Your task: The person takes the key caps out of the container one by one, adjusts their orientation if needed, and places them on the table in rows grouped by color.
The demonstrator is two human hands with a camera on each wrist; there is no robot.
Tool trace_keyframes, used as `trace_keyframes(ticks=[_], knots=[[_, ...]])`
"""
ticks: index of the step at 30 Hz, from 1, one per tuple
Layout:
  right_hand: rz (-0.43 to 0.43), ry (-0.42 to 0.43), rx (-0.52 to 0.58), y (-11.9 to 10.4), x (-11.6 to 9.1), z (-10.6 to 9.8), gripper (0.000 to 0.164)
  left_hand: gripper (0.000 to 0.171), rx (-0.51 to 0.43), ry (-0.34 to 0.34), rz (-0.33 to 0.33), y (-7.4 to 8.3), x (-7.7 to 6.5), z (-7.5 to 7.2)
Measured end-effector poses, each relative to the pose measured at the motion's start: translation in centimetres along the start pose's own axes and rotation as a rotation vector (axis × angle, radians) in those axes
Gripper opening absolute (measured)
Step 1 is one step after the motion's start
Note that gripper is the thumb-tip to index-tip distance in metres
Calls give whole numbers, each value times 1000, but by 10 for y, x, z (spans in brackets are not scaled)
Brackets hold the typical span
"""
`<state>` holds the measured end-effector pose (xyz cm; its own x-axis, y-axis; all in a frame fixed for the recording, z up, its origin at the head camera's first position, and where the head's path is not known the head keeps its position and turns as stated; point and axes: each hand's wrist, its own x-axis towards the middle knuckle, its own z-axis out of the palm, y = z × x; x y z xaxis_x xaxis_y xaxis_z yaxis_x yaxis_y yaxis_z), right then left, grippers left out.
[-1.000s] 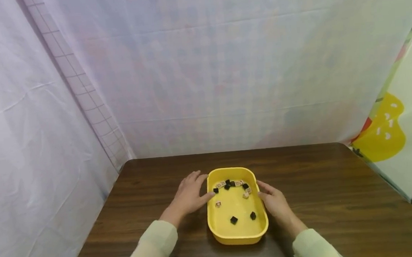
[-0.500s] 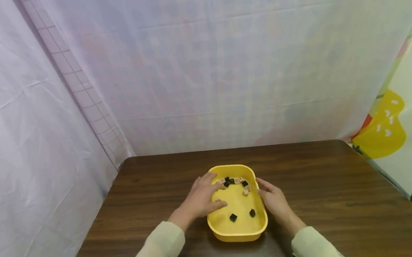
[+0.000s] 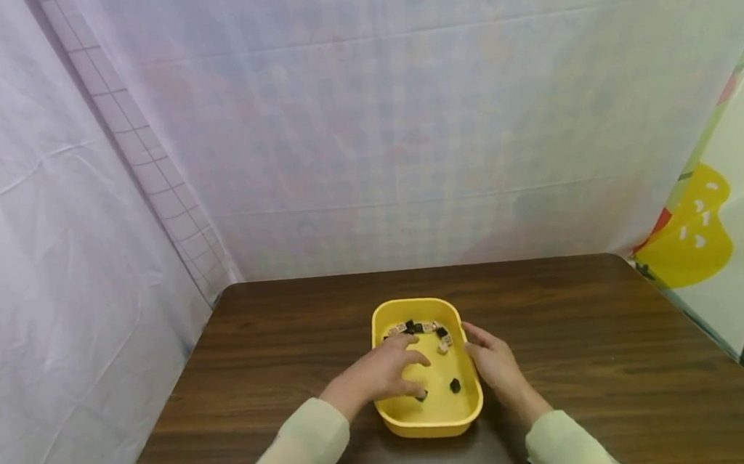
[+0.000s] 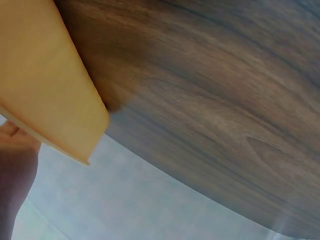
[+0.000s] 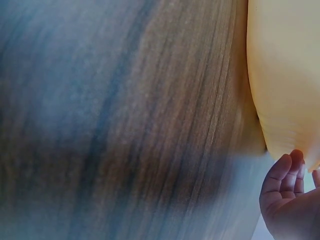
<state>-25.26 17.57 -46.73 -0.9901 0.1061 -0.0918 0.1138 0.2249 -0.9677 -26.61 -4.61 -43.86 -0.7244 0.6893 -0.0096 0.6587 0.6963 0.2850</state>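
Observation:
A yellow plastic tray point(image 3: 430, 427) stands on the table, its outer wall filling part of both wrist views. My left hand point(image 3: 383, 374) reaches over its left rim, fingers spread and slightly bent. The left thumb tip is at a small black block point(image 3: 422, 396), which it mostly hides; contact cannot be told. Another black block point(image 3: 455, 385) lies to its right. Along the far end lie several black blocks and pale blocks with markings, such as a pale block point(image 3: 443, 349). My right hand point(image 3: 497, 369) holds the tray's right rim, its fingers bent against the wall point(image 5: 285, 100).
The dark wood-grain table point(image 3: 584, 346) extends on both sides of the tray. A pale sheet point(image 3: 397, 128) hangs behind the table's far edge, and another white sheet point(image 3: 55, 286) hangs at the left.
My left hand has moved from the tray's left rim inward and toward the near end, over the black block. The right hand has stayed at the right rim.

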Motion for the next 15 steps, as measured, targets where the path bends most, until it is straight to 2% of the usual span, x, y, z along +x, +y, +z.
trace_keyframes(ticks=[2,5,11,15], knots=[[0,2,1,0,0,0,49,47,-13,-42,-11,1,2,2],[-2,7,-7,0,0,0,49,47,17,-87,-16,3,6,4],[0,8,-12,0,0,0,49,43,127,-119,-4,5,12,7],[1,3,-10,0,0,0,49,42,160,-138,-15,7,13,8]])
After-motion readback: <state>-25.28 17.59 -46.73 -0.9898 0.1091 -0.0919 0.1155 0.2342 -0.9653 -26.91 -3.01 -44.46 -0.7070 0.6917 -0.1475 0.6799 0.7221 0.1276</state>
